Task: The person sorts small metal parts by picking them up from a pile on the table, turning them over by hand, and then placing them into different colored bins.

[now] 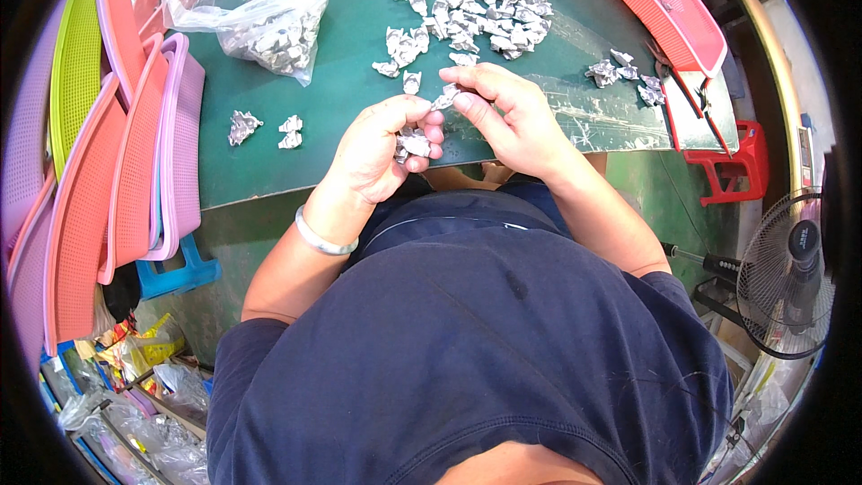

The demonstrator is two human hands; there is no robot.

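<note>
Near the table's front edge, my left hand (pixel 382 144) curls round several small silvery-grey metal parts (pixel 413 144). Between its thumb and my right hand (pixel 512 117) sits one more grey metal part (pixel 446 96), pinched by the fingertips of both. Just beyond my hands lies a single loose part (pixel 411 82), and a large heap of the same parts (pixel 489 0) spreads behind it. To the left, a jagged grey part (pixel 242 127) and a small pair of parts (pixel 290 132) rest on the green table (pixel 359 54).
A clear plastic bag (pixel 269 27) of grey parts stands at the back left. Stacked coloured baskets (pixel 126 144) line the left edge. On the right are a few loose parts (pixel 602 73), a pink basket (pixel 669 18), red-handled pliers (pixel 682 81), a red stool (pixel 736 166) and a fan (pixel 790 274).
</note>
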